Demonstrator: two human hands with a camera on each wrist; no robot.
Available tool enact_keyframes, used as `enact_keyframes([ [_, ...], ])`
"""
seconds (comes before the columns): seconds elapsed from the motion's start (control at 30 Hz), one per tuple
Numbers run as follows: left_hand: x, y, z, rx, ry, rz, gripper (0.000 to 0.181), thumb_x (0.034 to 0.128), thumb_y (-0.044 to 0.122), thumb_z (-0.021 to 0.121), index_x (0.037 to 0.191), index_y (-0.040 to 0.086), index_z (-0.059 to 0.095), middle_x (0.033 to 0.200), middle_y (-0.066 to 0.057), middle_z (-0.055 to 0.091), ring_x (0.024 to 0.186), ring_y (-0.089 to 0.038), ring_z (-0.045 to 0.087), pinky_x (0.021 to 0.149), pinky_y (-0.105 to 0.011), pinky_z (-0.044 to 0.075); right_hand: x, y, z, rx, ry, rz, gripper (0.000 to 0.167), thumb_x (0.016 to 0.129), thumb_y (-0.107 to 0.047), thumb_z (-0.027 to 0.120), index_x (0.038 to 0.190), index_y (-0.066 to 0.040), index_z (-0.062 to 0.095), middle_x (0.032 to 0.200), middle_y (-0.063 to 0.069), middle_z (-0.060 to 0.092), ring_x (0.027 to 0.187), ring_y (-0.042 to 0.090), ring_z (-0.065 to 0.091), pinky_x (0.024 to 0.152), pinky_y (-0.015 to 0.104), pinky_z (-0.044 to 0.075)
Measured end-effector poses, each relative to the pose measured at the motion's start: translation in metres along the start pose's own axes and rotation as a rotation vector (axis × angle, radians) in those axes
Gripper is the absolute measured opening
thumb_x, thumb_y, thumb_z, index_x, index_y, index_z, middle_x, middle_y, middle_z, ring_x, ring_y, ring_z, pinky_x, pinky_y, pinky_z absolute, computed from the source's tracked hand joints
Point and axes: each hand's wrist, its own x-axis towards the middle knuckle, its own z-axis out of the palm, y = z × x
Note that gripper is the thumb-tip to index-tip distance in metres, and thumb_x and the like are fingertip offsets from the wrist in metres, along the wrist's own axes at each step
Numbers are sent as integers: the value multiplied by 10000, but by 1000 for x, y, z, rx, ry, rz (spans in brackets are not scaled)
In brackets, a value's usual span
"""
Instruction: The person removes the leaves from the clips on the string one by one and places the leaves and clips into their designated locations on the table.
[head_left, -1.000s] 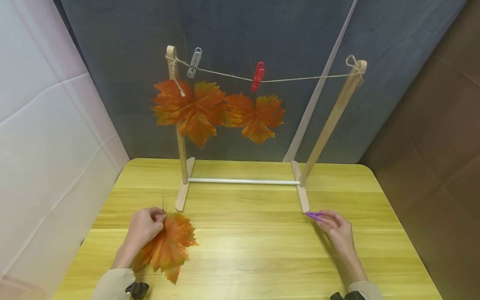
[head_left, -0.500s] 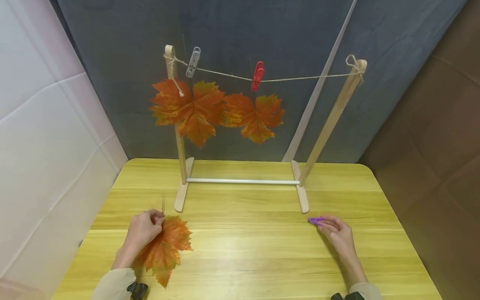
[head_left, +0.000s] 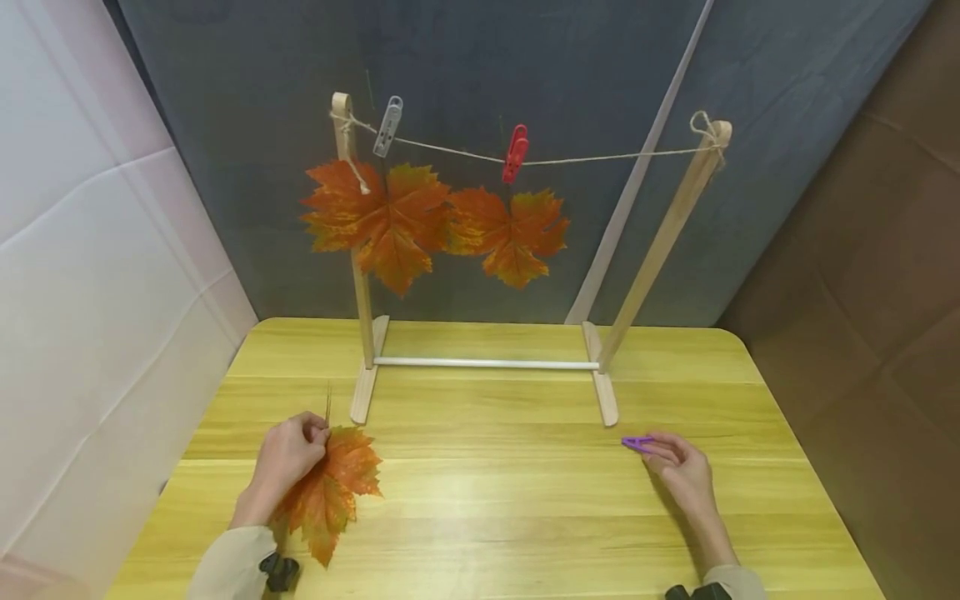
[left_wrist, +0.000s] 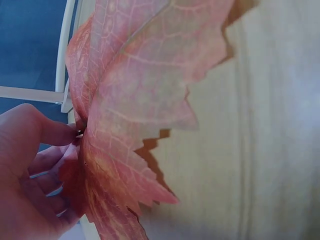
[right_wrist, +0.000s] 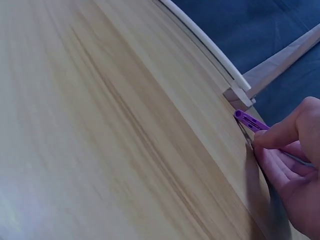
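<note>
At the left of the table, my left hand (head_left: 288,454) pinches an orange artificial maple leaf (head_left: 333,492) near the base of its thin stem, which points up past the fingers. The left wrist view shows the same leaf (left_wrist: 145,90) close up, held between thumb and index finger. Over on the right, my right hand (head_left: 682,475) pinches a purple clothespin (head_left: 637,444) between thumb and fingers, just above the table. In the right wrist view the clothespin (right_wrist: 247,120) sticks out beyond the fingertips.
A wooden stand (head_left: 660,242) with a string (head_left: 592,158) between its posts stands at the back. A grey clothespin (head_left: 387,127) and a red clothespin (head_left: 515,154) hold two leaves on the string. A white rod (head_left: 487,362) joins the feet on the table (head_left: 487,517).
The purple clothespin and my right hand have shifted slightly right and toward me. In my left hand the leaf has turned a little and its edge sits further left.
</note>
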Motion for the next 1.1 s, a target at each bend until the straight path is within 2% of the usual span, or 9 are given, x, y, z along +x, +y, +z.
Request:
enact_keyframes([
  [0.13,5,-3,1,1,13,9,134,888,88,665,956,-18,709,769,-69,658,648,-185,535,595,-312,422,1,1,-1,-67,22,-35,394,872,106,660,1262,114,608,1138,312,701,839,-63,676,776,114,541],
  [0.4,9,-6,5,24,49,21,142,880,86,684,970,-19,720,798,-93,671,684,-212,568,613,-333,438,-1,2,-1,-130,65,-115,355,859,110,689,1211,117,645,1113,315,705,845,-68,655,773,91,533],
  [0.53,9,-6,8,41,94,55,137,878,97,700,961,-8,731,823,-112,678,721,-250,604,646,-401,469,-1,3,-1,-159,92,-139,348,846,114,703,1191,115,657,1114,312,705,854,-48,661,787,80,525],
  [0.63,9,-3,8,44,135,86,134,878,103,711,959,-1,739,868,-149,671,773,-310,615,682,-476,473,0,1,-1,-173,119,-127,351,842,110,706,1190,99,665,1126,302,706,862,-45,659,795,71,516],
  [0.9,10,15,0,10,200,136,148,896,90,714,995,-15,745,1001,-233,681,915,-445,609,755,-569,463,0,-18,-5,-136,157,-64,364,873,70,678,1235,44,663,1156,265,698,850,-89,627,821,53,494],
  [1.0,11,24,-4,-4,209,165,156,900,79,711,1015,-22,740,1021,-237,683,956,-462,610,795,-584,461,0,-27,-6,-143,160,-97,338,885,46,694,1222,33,671,1146,262,699,852,-83,635,826,51,491],
  [1.1,12,33,-8,-16,220,192,164,903,72,708,1031,-25,735,1031,-232,681,983,-466,610,826,-595,466,1,-34,-6,-169,155,-165,320,885,24,723,1202,32,683,1137,270,703,867,-77,645,842,47,483],
])
